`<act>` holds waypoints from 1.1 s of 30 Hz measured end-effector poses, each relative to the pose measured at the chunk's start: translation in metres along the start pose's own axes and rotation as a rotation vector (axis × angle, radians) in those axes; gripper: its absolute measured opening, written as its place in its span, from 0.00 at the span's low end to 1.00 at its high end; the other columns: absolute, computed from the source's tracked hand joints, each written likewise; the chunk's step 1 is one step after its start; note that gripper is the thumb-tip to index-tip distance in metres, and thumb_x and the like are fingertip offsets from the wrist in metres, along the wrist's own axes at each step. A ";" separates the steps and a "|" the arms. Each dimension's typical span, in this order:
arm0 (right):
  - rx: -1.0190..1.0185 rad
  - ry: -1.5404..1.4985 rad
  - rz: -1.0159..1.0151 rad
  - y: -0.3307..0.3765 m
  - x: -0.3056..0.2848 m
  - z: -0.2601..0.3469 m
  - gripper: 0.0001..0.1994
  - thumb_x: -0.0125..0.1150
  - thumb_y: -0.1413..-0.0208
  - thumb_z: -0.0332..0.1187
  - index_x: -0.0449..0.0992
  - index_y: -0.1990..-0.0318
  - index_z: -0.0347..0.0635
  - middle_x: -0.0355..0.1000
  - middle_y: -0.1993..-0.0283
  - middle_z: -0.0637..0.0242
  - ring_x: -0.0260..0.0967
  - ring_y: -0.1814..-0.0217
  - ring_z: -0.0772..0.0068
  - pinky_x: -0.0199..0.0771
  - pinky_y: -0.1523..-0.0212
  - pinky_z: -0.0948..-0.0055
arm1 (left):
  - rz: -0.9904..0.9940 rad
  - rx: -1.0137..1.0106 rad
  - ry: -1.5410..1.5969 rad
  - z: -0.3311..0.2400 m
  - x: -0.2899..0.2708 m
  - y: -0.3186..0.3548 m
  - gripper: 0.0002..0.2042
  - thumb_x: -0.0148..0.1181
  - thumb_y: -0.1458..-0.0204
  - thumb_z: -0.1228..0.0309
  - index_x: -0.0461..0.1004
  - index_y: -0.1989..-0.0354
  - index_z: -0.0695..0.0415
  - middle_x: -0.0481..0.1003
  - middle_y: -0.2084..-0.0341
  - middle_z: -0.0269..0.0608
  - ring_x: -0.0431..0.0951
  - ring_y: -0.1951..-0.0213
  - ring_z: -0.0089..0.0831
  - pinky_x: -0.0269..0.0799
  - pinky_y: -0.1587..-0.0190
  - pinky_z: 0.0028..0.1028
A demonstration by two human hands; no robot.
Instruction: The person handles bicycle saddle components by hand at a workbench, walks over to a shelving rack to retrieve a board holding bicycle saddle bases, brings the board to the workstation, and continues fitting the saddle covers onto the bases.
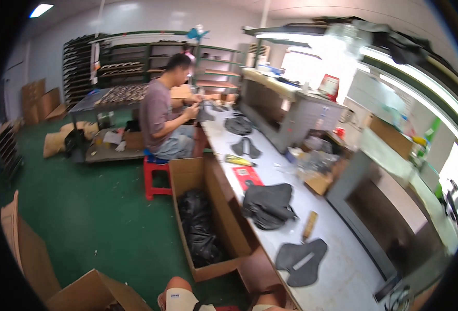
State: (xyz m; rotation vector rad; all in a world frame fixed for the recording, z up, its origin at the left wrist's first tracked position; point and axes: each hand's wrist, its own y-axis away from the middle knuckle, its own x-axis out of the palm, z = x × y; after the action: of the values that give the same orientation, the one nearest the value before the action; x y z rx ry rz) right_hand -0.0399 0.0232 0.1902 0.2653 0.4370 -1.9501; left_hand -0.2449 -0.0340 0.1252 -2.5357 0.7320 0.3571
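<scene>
Both of the wearer's hands: out of view, state cannot be told. Flat dark-grey leather cut piece (302, 262): near edge of long grey workbench (337, 274), untouched. Judged between pieces; pickup needs a reach forward.

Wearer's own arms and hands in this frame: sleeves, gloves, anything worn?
No hands show. Only two rounded limb parts poke in at the lower edge, and I can't tell if they are forearms or knees. The left limb part wears a white cloth band with a small dark mark. The right limb part is a bare sliver.
</scene>
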 end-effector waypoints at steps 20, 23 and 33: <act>0.709 0.242 -0.111 -0.408 -0.014 -0.023 0.10 0.56 0.39 0.34 0.75 0.61 0.36 0.72 0.75 0.61 0.67 0.74 0.75 0.70 0.70 0.70 | -1.163 -0.850 -0.352 -0.087 -0.378 0.220 0.20 0.62 0.43 0.65 0.64 0.84 0.62 0.62 0.87 0.54 0.65 0.83 0.51 0.58 0.79 0.41; 0.603 0.554 -0.161 -0.386 -0.021 -0.076 0.13 0.59 0.41 0.38 0.77 0.63 0.35 0.77 0.70 0.51 0.75 0.69 0.55 0.75 0.65 0.62 | -1.515 -1.023 -0.418 -0.143 -0.404 0.260 0.20 0.60 0.43 0.66 0.63 0.82 0.65 0.62 0.85 0.56 0.66 0.81 0.54 0.57 0.78 0.43; 0.879 0.589 0.241 -0.358 -0.003 -0.262 0.13 0.57 0.41 0.40 0.76 0.68 0.38 0.76 0.71 0.53 0.75 0.68 0.59 0.74 0.70 0.63 | -2.365 -1.131 -0.133 -0.181 -0.424 0.316 0.16 0.53 0.37 0.64 0.72 0.69 0.67 0.69 0.79 0.34 0.64 0.73 0.23 0.65 0.68 0.28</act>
State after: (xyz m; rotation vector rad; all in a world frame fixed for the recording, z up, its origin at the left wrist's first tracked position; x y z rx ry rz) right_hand -0.3696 0.2658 0.0180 1.4046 -0.1191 -1.6918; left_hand -0.7491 -0.1785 0.3190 -2.0271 -2.9022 -0.0602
